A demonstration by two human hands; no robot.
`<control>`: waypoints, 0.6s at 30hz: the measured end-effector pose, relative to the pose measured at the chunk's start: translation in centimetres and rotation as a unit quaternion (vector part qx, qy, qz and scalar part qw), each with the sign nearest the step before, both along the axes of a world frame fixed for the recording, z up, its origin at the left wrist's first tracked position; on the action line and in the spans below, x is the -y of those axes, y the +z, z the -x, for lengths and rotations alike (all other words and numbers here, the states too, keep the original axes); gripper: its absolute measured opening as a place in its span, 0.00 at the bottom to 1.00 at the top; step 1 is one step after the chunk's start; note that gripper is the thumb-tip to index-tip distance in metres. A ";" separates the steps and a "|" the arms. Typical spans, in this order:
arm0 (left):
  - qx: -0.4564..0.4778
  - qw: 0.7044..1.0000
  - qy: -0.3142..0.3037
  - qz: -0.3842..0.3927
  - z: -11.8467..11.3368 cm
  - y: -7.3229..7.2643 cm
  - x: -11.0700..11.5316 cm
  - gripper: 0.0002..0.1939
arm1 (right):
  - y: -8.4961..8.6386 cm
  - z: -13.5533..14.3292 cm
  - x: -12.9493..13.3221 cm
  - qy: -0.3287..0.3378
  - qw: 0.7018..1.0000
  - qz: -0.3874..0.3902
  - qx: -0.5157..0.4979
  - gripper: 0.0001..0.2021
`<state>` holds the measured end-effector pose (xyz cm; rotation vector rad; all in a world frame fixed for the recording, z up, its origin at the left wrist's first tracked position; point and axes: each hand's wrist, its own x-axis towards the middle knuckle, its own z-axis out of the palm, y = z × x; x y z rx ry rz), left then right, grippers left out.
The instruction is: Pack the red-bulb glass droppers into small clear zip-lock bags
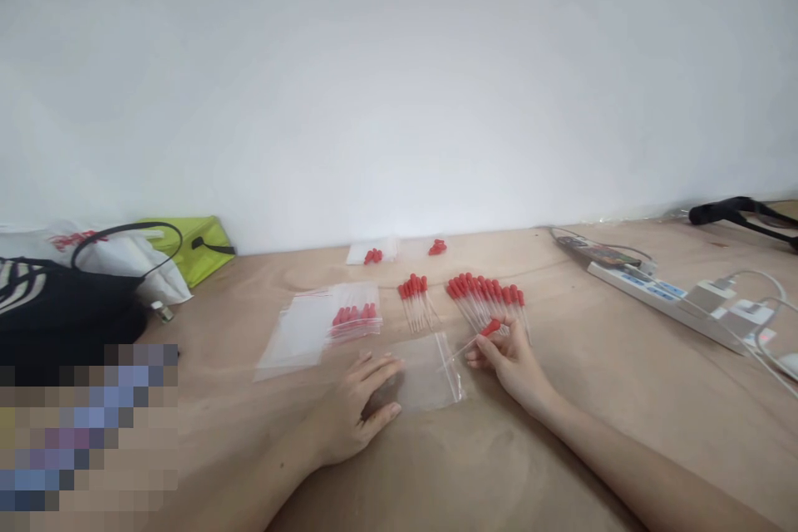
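Observation:
My right hand [508, 357] pinches a dropper [490, 328] by its red rubber bulb. The dropper's thin clear tube points left, with its tip at the edge of a clear zip bag [430, 370]. My left hand [365, 399] lies with fingers apart on the left part of that bag. Just beyond my right hand is a fanned pile of red-bulbed droppers [483, 289]. A smaller group of droppers [412, 289] lies to its left. Further left, a zip bag with several red bulbs in it [354, 316] overlaps flat clear bags [293, 332].
Near the wall lie two bags with red bulbs [373, 256] [437, 247]. A power strip [661, 299] with chargers, cables and a phone [595, 251] is at right. Black glasses [745, 216] lie far right. A dark bag [68, 307], green bag [209, 245] and small bottle [162, 312] stand left.

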<state>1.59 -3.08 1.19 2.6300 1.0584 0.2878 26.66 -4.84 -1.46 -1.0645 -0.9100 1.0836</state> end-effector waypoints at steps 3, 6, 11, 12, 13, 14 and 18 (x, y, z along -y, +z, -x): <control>0.001 1.000 0.003 0.008 0.0 -0.2 -0.2 0.25 | 0.1 0.0 0.2 0.018 1.000 0.012 0.009 0.27; 0.002 1.000 0.002 0.006 -0.3 -0.2 -0.2 0.26 | 0.2 -0.1 0.3 0.055 0.998 0.015 0.037 0.22; 0.004 1.000 -0.003 -0.001 -0.9 0.2 -0.2 0.26 | 0.0 -0.3 0.2 0.102 0.988 0.014 0.118 0.16; 0.004 1.000 -0.003 0.001 -1.0 0.3 -0.2 0.26 | -0.1 -0.3 0.1 0.106 0.985 0.010 0.135 0.15; 0.004 1.000 -0.001 0.003 -1.0 0.3 -0.2 0.26 | -0.3 -0.4 -0.1 0.111 0.983 0.004 0.149 0.14; 0.004 1.000 -0.001 0.005 -1.0 0.2 -0.2 0.26 | -0.4 -0.4 -0.2 0.117 0.980 -0.004 0.159 0.14; 0.008 1.000 0.000 0.011 -1.0 0.2 -0.2 0.26 | -0.3 -1.1 -0.6 0.170 0.968 -0.040 0.183 0.11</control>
